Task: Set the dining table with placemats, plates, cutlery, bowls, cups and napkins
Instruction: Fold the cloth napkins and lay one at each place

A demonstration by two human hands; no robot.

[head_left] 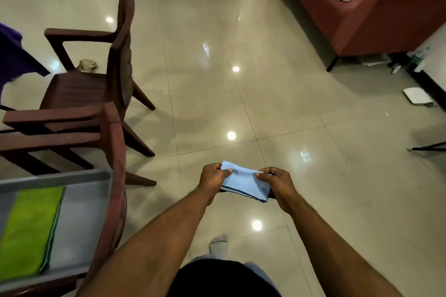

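Note:
I hold a folded light-blue napkin in front of me above the tiled floor. My left hand pinches its left end, thumb on top. My right hand pinches its right end the same way. The cloth is folded into several layers and sags slightly between my hands. At the lower left a grey tray rests on a chair seat, and a folded green cloth lies in it.
Two dark wooden armchairs stand at the left, beside a purple-covered table edge. A red sofa with clutter is at the upper right. A white flat object lies on the floor at right. My socked foot shows below.

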